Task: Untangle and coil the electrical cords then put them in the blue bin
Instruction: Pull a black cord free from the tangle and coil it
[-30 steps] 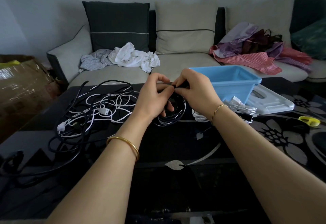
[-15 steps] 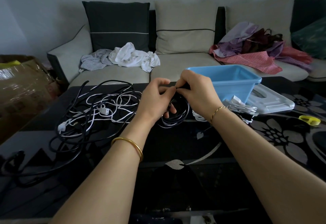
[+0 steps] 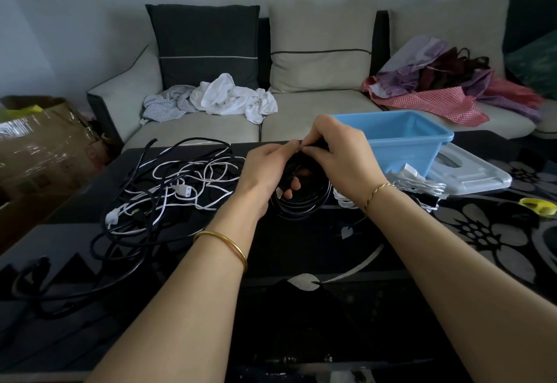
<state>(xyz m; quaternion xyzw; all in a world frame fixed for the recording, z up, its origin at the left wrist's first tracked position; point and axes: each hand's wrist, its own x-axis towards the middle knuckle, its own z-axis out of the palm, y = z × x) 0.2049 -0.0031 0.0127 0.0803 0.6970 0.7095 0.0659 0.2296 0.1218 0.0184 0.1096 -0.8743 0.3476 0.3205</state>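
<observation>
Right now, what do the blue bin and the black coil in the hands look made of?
Blue rectangular bin: likely moulded plastic, smooth, even colour, rolled rim. Coiled black cord: probably rubber or PVC jacket, semi-matte, bending in soft loops.

Over the dark glossy bench (image 3: pixel 301 250), the left-hand grip (image 3: pixel 265 168) and right-hand grip (image 3: pixel 340 156) pinch the top of a coiled black electrical cord (image 3: pixel 304 205), between a tangle of black and white cords (image 3: pixel 168 189) and a blue plastic bin (image 3: pixel 401 141).
</observation>
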